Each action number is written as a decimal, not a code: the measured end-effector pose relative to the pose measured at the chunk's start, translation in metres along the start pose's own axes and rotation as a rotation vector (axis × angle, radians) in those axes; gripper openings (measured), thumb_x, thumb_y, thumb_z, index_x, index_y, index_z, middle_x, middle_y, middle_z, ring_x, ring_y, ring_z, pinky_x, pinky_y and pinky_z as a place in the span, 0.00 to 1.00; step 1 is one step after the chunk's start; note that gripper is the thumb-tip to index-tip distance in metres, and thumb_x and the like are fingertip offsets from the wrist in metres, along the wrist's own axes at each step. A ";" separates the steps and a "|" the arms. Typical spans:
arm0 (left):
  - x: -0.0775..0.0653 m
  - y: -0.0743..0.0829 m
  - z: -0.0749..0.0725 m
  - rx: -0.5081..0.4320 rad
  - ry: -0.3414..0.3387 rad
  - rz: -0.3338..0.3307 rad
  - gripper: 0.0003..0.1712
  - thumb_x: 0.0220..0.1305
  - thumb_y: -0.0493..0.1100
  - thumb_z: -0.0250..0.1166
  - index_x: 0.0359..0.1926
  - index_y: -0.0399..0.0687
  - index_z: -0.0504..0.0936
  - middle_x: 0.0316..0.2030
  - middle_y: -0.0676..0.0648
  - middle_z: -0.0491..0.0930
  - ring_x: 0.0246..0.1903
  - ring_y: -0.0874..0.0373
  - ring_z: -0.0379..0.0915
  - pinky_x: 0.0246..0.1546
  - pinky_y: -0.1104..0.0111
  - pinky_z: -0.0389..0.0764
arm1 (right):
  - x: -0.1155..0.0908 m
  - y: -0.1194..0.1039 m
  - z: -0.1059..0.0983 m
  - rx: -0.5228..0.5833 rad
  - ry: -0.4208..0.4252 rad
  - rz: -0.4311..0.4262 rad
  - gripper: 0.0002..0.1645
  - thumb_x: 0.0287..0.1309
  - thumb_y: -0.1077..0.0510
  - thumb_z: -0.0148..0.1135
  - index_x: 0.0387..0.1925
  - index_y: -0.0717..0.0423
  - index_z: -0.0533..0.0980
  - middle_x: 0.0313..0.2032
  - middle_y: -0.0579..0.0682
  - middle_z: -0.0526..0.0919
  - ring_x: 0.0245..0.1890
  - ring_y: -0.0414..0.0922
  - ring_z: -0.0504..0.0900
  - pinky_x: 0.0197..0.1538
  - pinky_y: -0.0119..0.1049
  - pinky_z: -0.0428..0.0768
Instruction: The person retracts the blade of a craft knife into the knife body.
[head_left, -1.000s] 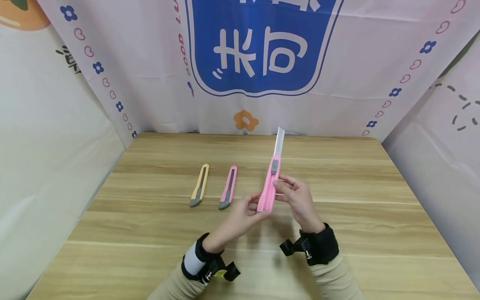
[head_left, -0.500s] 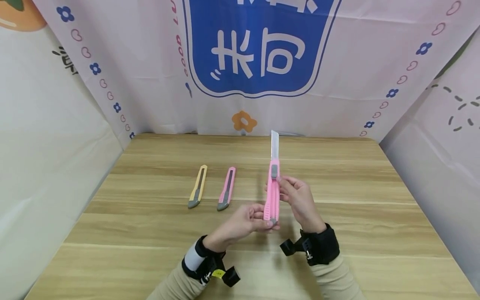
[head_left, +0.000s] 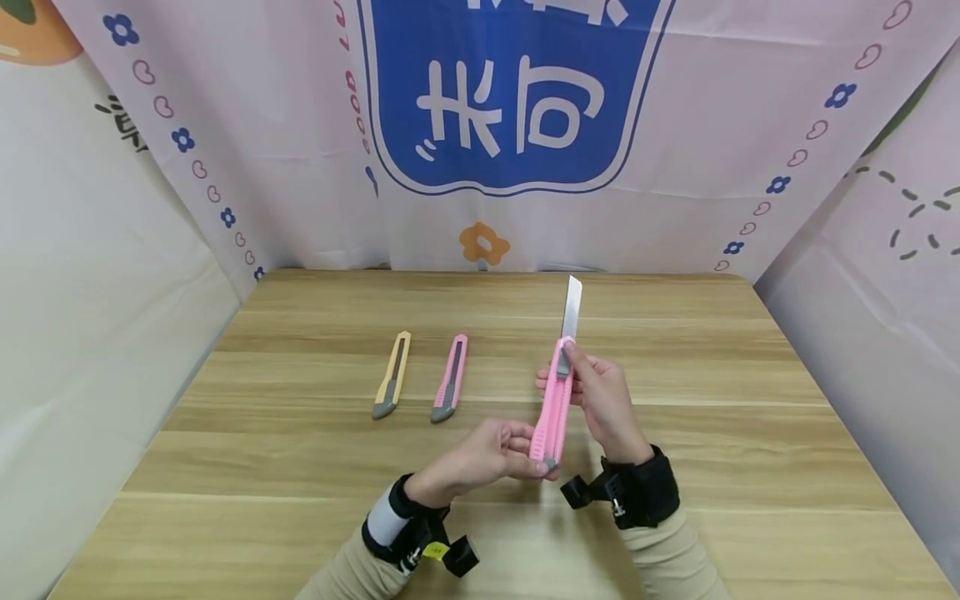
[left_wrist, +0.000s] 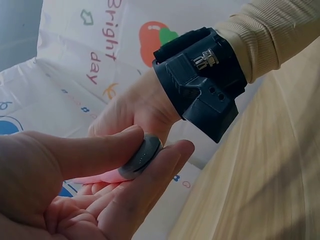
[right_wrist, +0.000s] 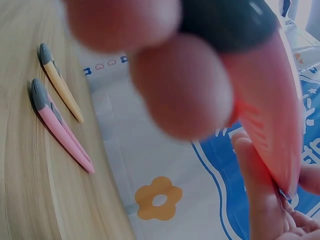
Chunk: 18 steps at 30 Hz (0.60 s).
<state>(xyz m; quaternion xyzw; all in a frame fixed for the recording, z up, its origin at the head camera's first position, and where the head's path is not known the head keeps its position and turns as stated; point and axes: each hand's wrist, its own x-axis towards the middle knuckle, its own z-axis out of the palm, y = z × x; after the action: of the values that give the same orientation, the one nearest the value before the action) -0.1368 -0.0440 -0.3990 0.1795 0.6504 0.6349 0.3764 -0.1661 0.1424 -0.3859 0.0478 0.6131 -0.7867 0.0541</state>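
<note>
A pink box cutter (head_left: 552,423) is held up over the table, its long silver blade (head_left: 572,307) out and pointing away from me. My left hand (head_left: 483,454) pinches its grey butt end (left_wrist: 142,157) between thumb and fingers. Near the blade end, my right hand (head_left: 606,408) grips the body, thumb on or beside the grey slider (head_left: 564,365). Left of the hands, a yellow box cutter (head_left: 393,373) and a second pink box cutter (head_left: 451,377) lie side by side on the table, no blade showing from either. In the right wrist view, blurred left fingertips cover part of the held cutter.
The wooden table (head_left: 675,350) is enclosed by printed cloth (head_left: 315,167) at the back and both sides. Each wrist wears a black strap with a small camera (head_left: 461,556).
The held box cutter has come slightly nearer and its blade tip has swung right. My right thumb has moved up onto or beside the slider. The two lying cutters stay put.
</note>
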 end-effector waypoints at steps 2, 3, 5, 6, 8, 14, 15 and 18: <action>-0.001 0.000 -0.001 0.014 -0.004 -0.010 0.20 0.60 0.30 0.62 0.54 0.28 0.74 0.48 0.28 0.81 0.47 0.45 0.84 0.55 0.55 0.83 | 0.000 0.000 0.000 -0.008 0.024 -0.002 0.20 0.69 0.45 0.52 0.34 0.55 0.81 0.22 0.42 0.88 0.27 0.38 0.89 0.36 0.34 0.89; -0.001 0.000 -0.001 0.020 -0.003 -0.014 0.20 0.60 0.30 0.63 0.54 0.29 0.74 0.48 0.29 0.82 0.46 0.45 0.84 0.55 0.55 0.83 | 0.000 0.000 0.001 -0.012 0.032 -0.004 0.20 0.69 0.45 0.52 0.32 0.53 0.81 0.22 0.42 0.88 0.26 0.38 0.88 0.35 0.34 0.89; -0.001 0.001 -0.002 0.030 -0.003 -0.020 0.20 0.60 0.30 0.63 0.54 0.29 0.75 0.47 0.29 0.82 0.46 0.45 0.84 0.54 0.57 0.84 | 0.000 0.000 0.002 -0.012 0.044 -0.014 0.19 0.69 0.46 0.53 0.29 0.52 0.81 0.20 0.42 0.87 0.25 0.38 0.88 0.35 0.34 0.89; -0.001 0.001 -0.002 0.034 -0.004 -0.022 0.20 0.60 0.30 0.63 0.54 0.29 0.75 0.47 0.30 0.82 0.46 0.46 0.84 0.53 0.59 0.84 | 0.000 0.000 0.002 -0.010 0.049 -0.022 0.19 0.69 0.47 0.53 0.28 0.52 0.81 0.20 0.42 0.87 0.25 0.38 0.88 0.34 0.34 0.88; -0.002 0.002 -0.003 0.038 -0.012 -0.021 0.20 0.60 0.30 0.63 0.54 0.28 0.75 0.47 0.29 0.82 0.46 0.46 0.85 0.53 0.60 0.85 | 0.000 0.001 0.003 -0.003 0.062 -0.042 0.18 0.69 0.49 0.53 0.26 0.52 0.81 0.19 0.42 0.87 0.24 0.38 0.88 0.34 0.33 0.88; -0.004 0.004 -0.004 0.046 -0.027 -0.020 0.20 0.61 0.29 0.62 0.54 0.27 0.74 0.48 0.28 0.82 0.46 0.47 0.85 0.54 0.58 0.84 | -0.002 0.003 0.006 0.028 0.090 -0.085 0.17 0.69 0.54 0.53 0.26 0.52 0.81 0.17 0.43 0.87 0.22 0.38 0.88 0.32 0.32 0.88; -0.004 0.004 -0.004 0.045 -0.025 -0.023 0.20 0.61 0.29 0.62 0.54 0.27 0.74 0.47 0.28 0.82 0.46 0.47 0.85 0.54 0.58 0.84 | -0.002 0.003 0.006 0.031 0.090 -0.086 0.16 0.69 0.54 0.53 0.27 0.53 0.81 0.18 0.43 0.87 0.22 0.39 0.88 0.32 0.32 0.88; -0.005 0.004 -0.004 0.043 -0.023 -0.030 0.20 0.60 0.29 0.61 0.54 0.27 0.74 0.47 0.29 0.82 0.45 0.47 0.85 0.54 0.57 0.84 | -0.002 0.004 0.007 0.038 0.087 -0.088 0.15 0.69 0.55 0.53 0.29 0.55 0.80 0.18 0.44 0.87 0.23 0.39 0.88 0.33 0.32 0.88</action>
<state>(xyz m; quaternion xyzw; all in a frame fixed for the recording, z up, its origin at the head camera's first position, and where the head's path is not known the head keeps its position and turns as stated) -0.1378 -0.0498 -0.3942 0.1852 0.6620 0.6130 0.3894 -0.1635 0.1347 -0.3874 0.0560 0.6015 -0.7968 -0.0081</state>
